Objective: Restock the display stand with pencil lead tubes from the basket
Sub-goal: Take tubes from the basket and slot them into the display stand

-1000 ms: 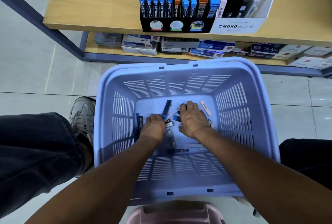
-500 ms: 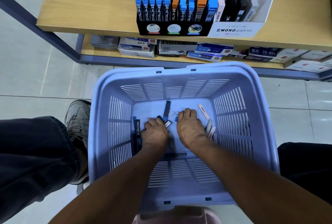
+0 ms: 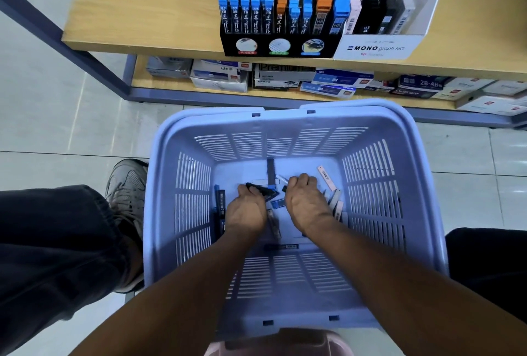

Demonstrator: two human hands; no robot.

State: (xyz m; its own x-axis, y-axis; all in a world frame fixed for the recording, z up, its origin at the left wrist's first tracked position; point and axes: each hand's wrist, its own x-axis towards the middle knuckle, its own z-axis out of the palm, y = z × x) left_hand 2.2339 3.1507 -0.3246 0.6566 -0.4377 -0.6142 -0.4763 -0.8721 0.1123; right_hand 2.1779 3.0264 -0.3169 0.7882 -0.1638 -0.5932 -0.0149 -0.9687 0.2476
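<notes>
Reaching down into the lilac basket (image 3: 182, 213), both hands are working the floor of it, where the pencil lead tubes lie scattered. The left hand (image 3: 247, 211) is curling its fingers round a dark tube (image 3: 263, 190) whose long axis is running from the knuckles out toward the basket's right wall, so the tube is already lying across the grip rather than ahead of it. The right hand (image 3: 303, 201) is bending its fingers down over the pile just beside it; whether it is pinching anything I cannot tell, since the fingertips are hidden under the knuckles.

More tubes are lying around: a dark pair (image 3: 219, 207) along the left wall, pale ones (image 3: 336, 204) leaning near the right wall, one black tube (image 3: 281, 246) lying crosswise toward the near edge, and another (image 3: 270, 169) pointing at the far wall.

Sitting on the wooden shelf (image 3: 142, 13) beyond the basket's far rim, the display stand (image 3: 278, 44) is showing blue and orange caps in its slots. I judge the lift is needing to clear that far rim, which is standing between hands and stand; the left hand looks nearer to being ready.
</notes>
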